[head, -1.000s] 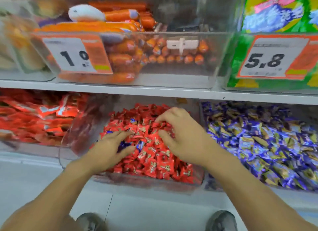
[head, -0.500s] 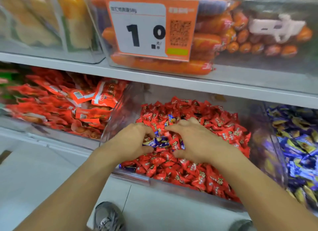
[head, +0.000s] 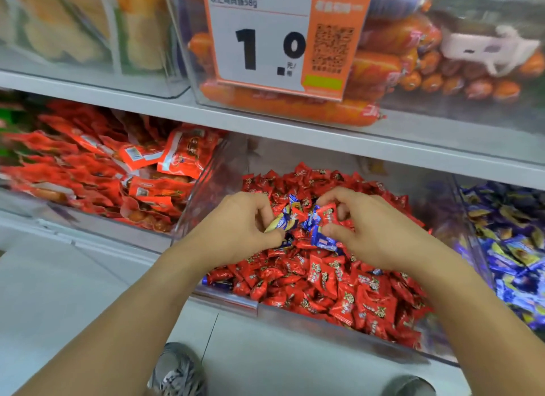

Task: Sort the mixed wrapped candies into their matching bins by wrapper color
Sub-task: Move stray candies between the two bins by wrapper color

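Two white shelf boards were in view, the upper white metal shelf [head: 295, 130] carrying clear bins and the lower row holding three clear plastic bins. The middle clear plastic bin [head: 224, 300] was heaped with small red-wrapped candies [head: 339, 280], too many to count. To its right, the clear bin of blue-and-yellow-wrapped candies [head: 510, 248] was likewise too full to count. To its left, a third clear bin held larger red snack packets [head: 97, 171], count not determinable. On the upper shelf, one clear bin held long orange-wrapped sausages [head: 380, 68], with one orange-and-white price card reading 1.0 [head: 283, 39] fixed to its front; a further clear bin of blurred yellow goods [head: 88, 30] stood to the left. Two bare forearms reached into the middle bin. The left hand [head: 236, 227] had fingers curled, pinching one blue-and-yellow candy [head: 280, 223] between thumb and fingertips atop the red heap. The right hand [head: 374, 227] had fingers curled too, holding one red-wrapped candy [head: 327, 214] at its fingertips, with its thumb pressed against one blue-wrapped candy [head: 323, 241]. Between the hands lay a small cluster of stray blue-wrapped candies [head: 308, 218], about three, exact number unclear. One more blue wrapper [head: 218, 283] lay at the front-left corner of the bin. Two grey shoes were visible on the floor, the left grey laced shoe [head: 177, 372] whole, the right only partly.
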### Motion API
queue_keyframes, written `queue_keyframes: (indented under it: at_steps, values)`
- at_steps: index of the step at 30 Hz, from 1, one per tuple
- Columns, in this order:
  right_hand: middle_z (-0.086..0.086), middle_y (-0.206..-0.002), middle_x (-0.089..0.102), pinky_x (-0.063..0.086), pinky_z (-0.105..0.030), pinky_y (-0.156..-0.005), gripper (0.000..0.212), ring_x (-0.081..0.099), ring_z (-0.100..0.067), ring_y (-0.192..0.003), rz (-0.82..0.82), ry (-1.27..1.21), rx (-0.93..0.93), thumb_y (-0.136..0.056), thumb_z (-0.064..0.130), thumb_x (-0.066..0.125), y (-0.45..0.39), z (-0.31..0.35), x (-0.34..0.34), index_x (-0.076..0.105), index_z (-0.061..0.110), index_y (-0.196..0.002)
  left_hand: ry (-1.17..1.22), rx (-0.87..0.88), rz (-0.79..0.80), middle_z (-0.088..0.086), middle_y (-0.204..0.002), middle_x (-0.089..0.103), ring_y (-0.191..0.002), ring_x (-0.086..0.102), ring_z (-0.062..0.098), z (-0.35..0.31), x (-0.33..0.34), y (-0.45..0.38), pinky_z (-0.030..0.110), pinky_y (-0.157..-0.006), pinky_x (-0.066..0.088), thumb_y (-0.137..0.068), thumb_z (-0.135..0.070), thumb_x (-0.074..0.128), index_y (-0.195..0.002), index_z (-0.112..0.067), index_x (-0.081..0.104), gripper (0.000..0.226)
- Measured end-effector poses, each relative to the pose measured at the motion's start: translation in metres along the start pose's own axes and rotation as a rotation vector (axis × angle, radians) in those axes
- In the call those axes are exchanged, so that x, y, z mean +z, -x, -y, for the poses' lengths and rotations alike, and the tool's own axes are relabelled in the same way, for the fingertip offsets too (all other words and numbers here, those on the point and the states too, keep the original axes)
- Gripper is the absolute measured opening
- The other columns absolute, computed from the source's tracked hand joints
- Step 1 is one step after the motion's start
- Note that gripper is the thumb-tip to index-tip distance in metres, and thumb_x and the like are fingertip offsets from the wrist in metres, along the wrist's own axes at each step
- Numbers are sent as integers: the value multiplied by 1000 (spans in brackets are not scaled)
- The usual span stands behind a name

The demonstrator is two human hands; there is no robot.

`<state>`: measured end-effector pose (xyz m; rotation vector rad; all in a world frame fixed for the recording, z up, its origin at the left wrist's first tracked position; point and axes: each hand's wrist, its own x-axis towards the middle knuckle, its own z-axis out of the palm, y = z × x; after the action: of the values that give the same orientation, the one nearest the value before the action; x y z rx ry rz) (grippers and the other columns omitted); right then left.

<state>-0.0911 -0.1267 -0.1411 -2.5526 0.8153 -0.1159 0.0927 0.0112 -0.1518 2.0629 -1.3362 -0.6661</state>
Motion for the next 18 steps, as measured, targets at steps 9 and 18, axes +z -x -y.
queue_keyframes:
  at_steps: [9,18]
  values:
    - [8,-104,57,42,-26,-81,64,56,-10,-89,-98,-80,26,-89,22,68,0,-2,-8,36,33,-143,121,-15,123,7,-62,69,-49,63,11,-5,4,-3,19,-51,46,-94,-13,62,-112,-27,54,24]
    - [16,-91,65,37,-13,-58,21,55,0,-63,-198,-102,66,-102,24,49,-3,2,-15,67,31,-108,-362,-13,193,0,-102,48,-82,52,16,0,22,-3,28,-69,38,-88,-43,66,-119,-27,49,40]
